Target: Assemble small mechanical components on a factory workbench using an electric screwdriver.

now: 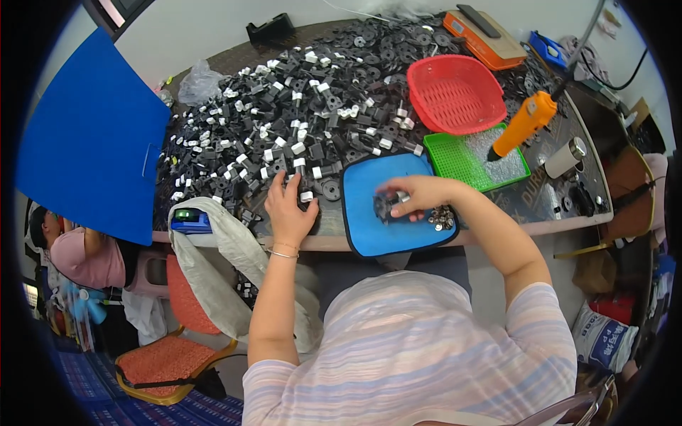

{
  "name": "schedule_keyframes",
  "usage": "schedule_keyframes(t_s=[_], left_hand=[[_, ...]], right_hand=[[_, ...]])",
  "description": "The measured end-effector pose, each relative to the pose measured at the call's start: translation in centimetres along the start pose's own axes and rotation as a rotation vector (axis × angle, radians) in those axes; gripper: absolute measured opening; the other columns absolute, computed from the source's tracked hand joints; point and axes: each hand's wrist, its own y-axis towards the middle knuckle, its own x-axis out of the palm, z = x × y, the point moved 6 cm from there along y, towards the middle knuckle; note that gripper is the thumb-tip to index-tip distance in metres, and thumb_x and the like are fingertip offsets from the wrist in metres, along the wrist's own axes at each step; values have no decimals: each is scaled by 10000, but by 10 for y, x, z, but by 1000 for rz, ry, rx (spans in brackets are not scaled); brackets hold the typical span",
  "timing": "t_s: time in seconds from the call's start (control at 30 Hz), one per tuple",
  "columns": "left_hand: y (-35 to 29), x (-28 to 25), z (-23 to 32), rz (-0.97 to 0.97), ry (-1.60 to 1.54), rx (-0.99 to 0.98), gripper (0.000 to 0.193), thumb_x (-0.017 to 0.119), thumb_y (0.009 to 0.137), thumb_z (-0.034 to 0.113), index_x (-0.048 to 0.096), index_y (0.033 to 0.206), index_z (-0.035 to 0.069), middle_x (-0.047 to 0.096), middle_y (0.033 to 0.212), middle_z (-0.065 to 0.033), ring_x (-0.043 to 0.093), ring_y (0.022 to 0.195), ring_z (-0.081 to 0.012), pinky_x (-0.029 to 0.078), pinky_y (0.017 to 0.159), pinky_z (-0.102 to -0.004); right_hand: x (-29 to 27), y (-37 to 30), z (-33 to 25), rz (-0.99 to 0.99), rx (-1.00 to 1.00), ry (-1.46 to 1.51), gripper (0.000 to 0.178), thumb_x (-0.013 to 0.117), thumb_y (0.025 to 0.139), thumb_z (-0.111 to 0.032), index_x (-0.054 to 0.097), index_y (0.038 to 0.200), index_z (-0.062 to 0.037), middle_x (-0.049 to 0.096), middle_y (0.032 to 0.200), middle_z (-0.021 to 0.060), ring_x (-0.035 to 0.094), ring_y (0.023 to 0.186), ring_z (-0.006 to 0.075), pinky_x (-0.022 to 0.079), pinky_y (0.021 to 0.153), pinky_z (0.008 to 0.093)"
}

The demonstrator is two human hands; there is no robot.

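Note:
My left hand (287, 211) reaches to the near edge of a big heap of small black plastic parts with white caps (305, 113). Its fingers are spread, and one white-capped black part (306, 197) lies between thumb and forefinger, not visibly gripped. Over a blue mat with black edging (376, 238), my right hand (423, 197) is closed round a black plastic part (384, 208), slightly blurred. Beside that hand, several small shiny metal pieces (442, 219) lie on the mat.
A green tray (444, 157) of metal bits and a red basket (455, 92) stand right of the heap. An orange electric screwdriver (526, 124) hangs over the tray. A white sack (206, 273) hangs by the left edge. A person (85, 259) sits far left beyond a blue panel (99, 142).

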Motion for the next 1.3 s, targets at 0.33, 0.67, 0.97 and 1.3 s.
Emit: schedule_keyframes(t_s=[0.33, 0.67, 0.97, 1.3], left_hand=[[-1, 2, -5, -8, 7, 0, 590, 728, 669, 208, 529, 1210, 82, 423, 1317, -163, 415, 1188, -357, 330, 965, -455], [-2, 3, -6, -19, 15, -6, 604, 724, 669, 212, 520, 1225, 92, 417, 1321, -160, 411, 1194, -354, 327, 967, -457], [-1, 5, -7, -5, -11, 4, 591, 716, 672, 197, 522, 1221, 95, 420, 1316, -157, 413, 1191, -354, 334, 966, -454], [-1, 5, -8, -1, -27, 5, 588, 715, 673, 190, 522, 1220, 91, 418, 1314, -154, 416, 1183, -357, 339, 963, -456]], right_hand=[[-12, -18, -14, 427, -168, -432, 303, 708, 750, -88, 590, 1029, -78, 522, 1038, 93, 602, 696, 169, 494, 658, 311], [-2, -15, -15, 429, -163, -645, 252, 694, 759, -156, 633, 995, -94, 574, 964, 106, 593, 843, 285, 468, 737, 383], [-14, -4, -12, 652, -82, -733, 342, 695, 752, -170, 602, 1076, -112, 559, 1008, 73, 597, 910, 285, 487, 765, 395], [-28, -7, -8, 826, -76, -736, 235, 561, 867, -201, 617, 1072, -100, 588, 986, 100, 612, 890, 293, 495, 760, 420]])
